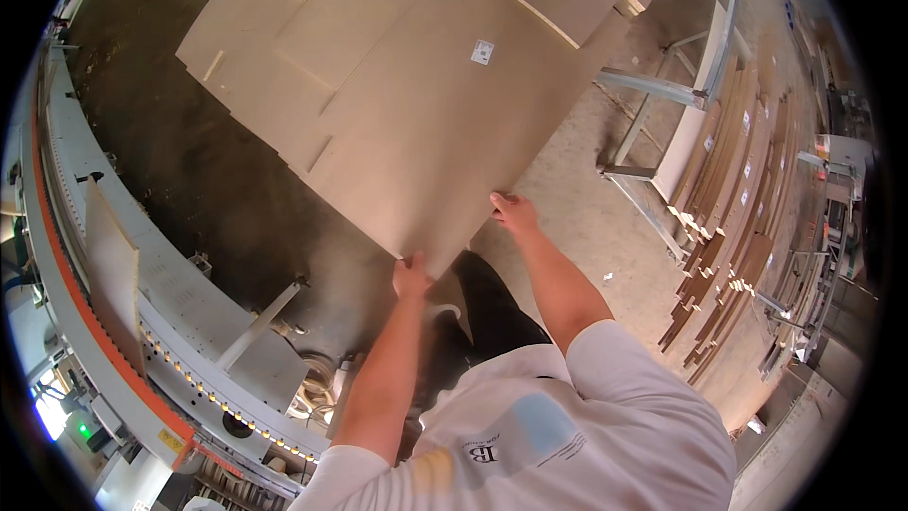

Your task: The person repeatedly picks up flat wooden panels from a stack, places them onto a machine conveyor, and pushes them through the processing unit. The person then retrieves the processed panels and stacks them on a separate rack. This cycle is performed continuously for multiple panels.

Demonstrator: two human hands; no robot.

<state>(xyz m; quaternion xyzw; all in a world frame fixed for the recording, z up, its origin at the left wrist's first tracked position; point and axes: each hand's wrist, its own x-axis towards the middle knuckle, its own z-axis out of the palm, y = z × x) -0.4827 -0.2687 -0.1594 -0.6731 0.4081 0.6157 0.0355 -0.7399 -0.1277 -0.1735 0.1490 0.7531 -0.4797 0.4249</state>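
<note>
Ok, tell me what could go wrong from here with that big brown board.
The left hand and right hand hold the brown board only around its near corner, so it might tip or slip. Both are bare, so its edges could scrape them. Swung right, it might strike the metal frame.

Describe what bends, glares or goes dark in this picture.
In the head view, fisheye distortion bows the long orange strip; in the head view, glare whites out a patch at lower left; in the head view, the floor left of the brown boards looks darker than on their right.
</note>
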